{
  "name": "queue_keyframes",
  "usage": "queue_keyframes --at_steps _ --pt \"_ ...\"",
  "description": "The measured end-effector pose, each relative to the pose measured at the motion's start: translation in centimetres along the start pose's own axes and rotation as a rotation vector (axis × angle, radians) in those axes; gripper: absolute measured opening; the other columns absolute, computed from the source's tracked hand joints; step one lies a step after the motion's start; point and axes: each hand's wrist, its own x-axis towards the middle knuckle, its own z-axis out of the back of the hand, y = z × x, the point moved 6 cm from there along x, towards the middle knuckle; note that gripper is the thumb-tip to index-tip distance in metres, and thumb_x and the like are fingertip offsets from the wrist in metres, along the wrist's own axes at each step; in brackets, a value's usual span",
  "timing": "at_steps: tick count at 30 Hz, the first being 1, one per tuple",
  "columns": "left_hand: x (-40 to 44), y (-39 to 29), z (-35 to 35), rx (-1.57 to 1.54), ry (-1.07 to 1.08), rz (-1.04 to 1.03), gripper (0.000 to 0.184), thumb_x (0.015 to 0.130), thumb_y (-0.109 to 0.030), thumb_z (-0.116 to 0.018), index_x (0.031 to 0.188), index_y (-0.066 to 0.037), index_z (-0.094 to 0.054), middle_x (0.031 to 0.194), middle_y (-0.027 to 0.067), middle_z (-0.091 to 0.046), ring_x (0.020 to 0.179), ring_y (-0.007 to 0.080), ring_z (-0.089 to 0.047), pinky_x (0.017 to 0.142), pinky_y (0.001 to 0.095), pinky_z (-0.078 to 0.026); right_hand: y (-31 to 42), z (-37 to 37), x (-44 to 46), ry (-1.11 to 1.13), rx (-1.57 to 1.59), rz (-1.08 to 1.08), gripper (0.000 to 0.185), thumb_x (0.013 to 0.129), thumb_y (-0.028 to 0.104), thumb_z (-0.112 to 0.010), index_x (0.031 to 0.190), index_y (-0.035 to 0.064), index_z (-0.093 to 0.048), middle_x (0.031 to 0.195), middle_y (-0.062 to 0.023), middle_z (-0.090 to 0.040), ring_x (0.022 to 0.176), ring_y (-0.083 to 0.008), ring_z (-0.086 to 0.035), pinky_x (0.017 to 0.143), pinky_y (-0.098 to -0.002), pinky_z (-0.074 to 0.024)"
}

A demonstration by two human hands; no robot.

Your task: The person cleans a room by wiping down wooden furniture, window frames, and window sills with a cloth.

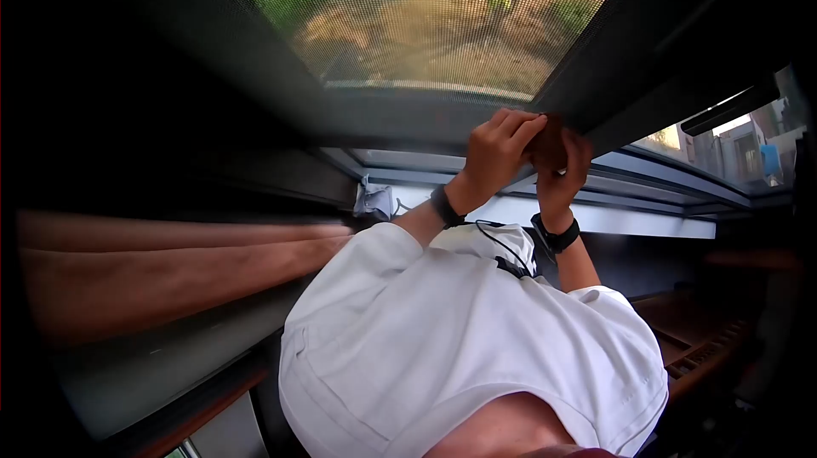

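Observation:
My left hand (pixel 498 156) is closed, its fingers bent around the near side of a small dark reddish-brown piece (pixel 549 145). On the other side, my right hand (pixel 568 177) grips the same piece, with fingers curled over it. Its kind is hard to make out, since the fingers cover much of it. Both hands are raised at the lower right corner of a mesh window screen (pixel 442 41), by its dark frame (pixel 408 116). Whether the piece touches the frame I cannot tell. Each wrist wears a black band.
Below the hands runs a white sill (pixel 630 218) with sliding window tracks (pixel 672 170) above it. A grey crumpled cloth-like item (pixel 373 200) sits at its left end. Reddish-brown curtain-like folds (pixel 170 266) hang at left. A brown slotted wooden piece (pixel 694 347) stands at right.

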Motion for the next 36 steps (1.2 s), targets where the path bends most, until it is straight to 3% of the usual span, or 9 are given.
queue_keyframes --at_steps 7,17,26,36 --pt "-6.6 4.6 1.8 0.111 0.027 0.223 0.047 0.066 0.005 -0.074 0.111 -0.008 -0.069 0.1 0.0063 -0.068 0.091 0.0304 -0.067 0.072 0.0388 -0.057 0.4 -5.7 -3.8 0.275 0.031 -0.105 0.057 0.069 -0.011 -0.076 0.121 0.0104 -0.067 0.117 -0.0104 -0.062 0.106 -0.0334 -0.063 0.089 -0.0377 -0.0546" --pt "-2.8 4.0 8.5 0.163 -0.171 0.155 0.053 0.064 0.009 -0.073 0.114 -0.008 -0.068 0.105 0.0067 -0.068 0.092 0.0295 -0.066 0.074 0.0385 -0.056 6.6 -7.7 1.7 0.172 0.231 0.037 0.064 0.065 -0.018 -0.07 0.123 0.0085 -0.069 0.115 -0.0109 -0.062 0.104 -0.0306 -0.063 0.086 -0.0361 -0.0549" --pt "-0.2 1.1 4.0 0.032 -0.14 0.052 0.052 0.063 0.002 -0.079 0.112 -0.01 -0.068 0.105 0.0051 -0.069 0.093 0.0293 -0.065 0.073 0.0389 -0.056 4.2 -2.8 2.0 -0.007 0.1 0.022 0.065 0.068 -0.019 -0.068 0.127 0.0091 -0.065 0.119 -0.0109 -0.06 0.107 -0.0302 -0.061 0.088 -0.0361 -0.0543" --pt "-7.8 5.6 1.0 0.075 0.025 0.223 0.048 0.064 0.004 -0.075 0.11 -0.009 -0.068 0.101 0.0076 -0.069 0.092 0.0314 -0.067 0.073 0.0396 -0.057 0.5 -6.1 -5.3 0.232 -0.018 -0.125 0.061 0.069 -0.003 -0.084 0.125 0.0118 -0.066 0.118 -0.0093 -0.061 0.107 -0.0317 -0.063 0.089 -0.039 -0.054"
